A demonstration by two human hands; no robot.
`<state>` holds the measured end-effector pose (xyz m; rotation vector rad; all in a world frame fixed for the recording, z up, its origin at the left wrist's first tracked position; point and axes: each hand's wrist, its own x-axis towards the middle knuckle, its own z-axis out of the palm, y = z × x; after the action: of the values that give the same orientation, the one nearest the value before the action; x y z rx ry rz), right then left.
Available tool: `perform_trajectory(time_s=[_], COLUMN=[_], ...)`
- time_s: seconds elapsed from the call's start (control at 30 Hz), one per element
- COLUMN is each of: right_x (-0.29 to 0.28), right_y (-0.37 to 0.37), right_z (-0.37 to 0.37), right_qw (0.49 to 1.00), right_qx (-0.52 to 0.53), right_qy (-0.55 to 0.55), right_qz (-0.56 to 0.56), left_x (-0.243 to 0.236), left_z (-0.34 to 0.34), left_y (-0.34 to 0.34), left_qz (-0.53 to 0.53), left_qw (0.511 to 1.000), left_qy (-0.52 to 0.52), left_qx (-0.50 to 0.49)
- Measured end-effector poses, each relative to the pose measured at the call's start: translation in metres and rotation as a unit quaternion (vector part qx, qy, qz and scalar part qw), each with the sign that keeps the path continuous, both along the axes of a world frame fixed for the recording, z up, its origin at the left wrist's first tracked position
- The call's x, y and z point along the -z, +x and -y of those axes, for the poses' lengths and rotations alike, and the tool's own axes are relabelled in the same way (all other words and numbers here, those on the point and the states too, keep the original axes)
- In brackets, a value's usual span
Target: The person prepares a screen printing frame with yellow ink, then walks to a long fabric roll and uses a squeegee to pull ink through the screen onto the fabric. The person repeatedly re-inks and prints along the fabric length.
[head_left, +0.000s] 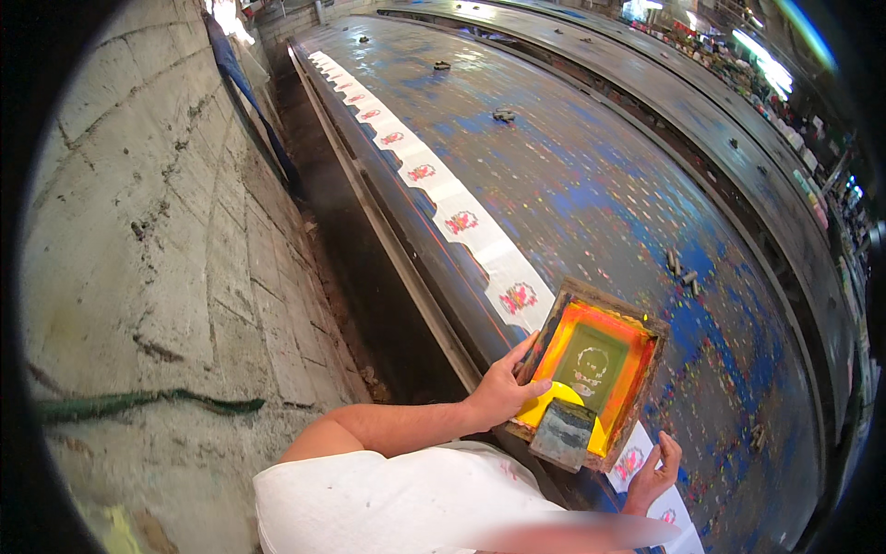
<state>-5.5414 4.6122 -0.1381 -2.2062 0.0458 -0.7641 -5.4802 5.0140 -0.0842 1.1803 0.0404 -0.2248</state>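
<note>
My left hand (503, 399) grips the left side of a wooden screen-printing frame (657, 349), thumb over its edge. Inside the frame, the greenish mesh (600, 355) bears a pale round design, with orange and yellow staining around it. Yellow ink (556, 391) pools at the near end, where a dark grey squeegee block (565, 432) leans over the rim. Beside the frame's near right corner is my right hand (657, 471), fingers apart and nothing visible in them. A white printed fabric strip (496, 258) with pink floral motifs runs along the table and reappears under my right hand.
The long, ink-spattered table (572, 175) stretches away, with small dark cylinders (681, 270) and other dark pieces (503, 115) on it. A concrete wall (185, 231) and a narrow dark gap (369, 277) lie to the left. Another long table (637, 74) stands at right.
</note>
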Motion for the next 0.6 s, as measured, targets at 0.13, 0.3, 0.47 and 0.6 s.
perform_trajectory(time_s=[0.13, 0.3, 0.47, 0.6], right_x=[0.001, 0.007, -0.001, -0.021], right_y=[0.065, 0.144, 0.216, 0.277], right_z=[-0.077, -0.219, -0.368, -0.471], right_qw=[1.0, 0.99, 0.922, 0.845], right_qx=[0.002, -0.028, -0.102, -0.187], right_qy=[0.017, 0.133, 0.366, 0.496], right_qz=[-0.004, -0.039, -0.074, -0.066], left_x=[0.012, 0.01, -0.032, -0.054], left_z=[-0.07, -0.194, -0.324, -0.407], left_y=[0.054, 0.126, 0.182, 0.218], left_qz=[0.004, 0.042, 0.062, 0.03], left_qw=[1.0, 0.999, 0.998, 0.999], left_qy=[-0.01, -0.003, -0.011, -0.002], left_qx=[0.004, -0.001, -0.011, -0.019])
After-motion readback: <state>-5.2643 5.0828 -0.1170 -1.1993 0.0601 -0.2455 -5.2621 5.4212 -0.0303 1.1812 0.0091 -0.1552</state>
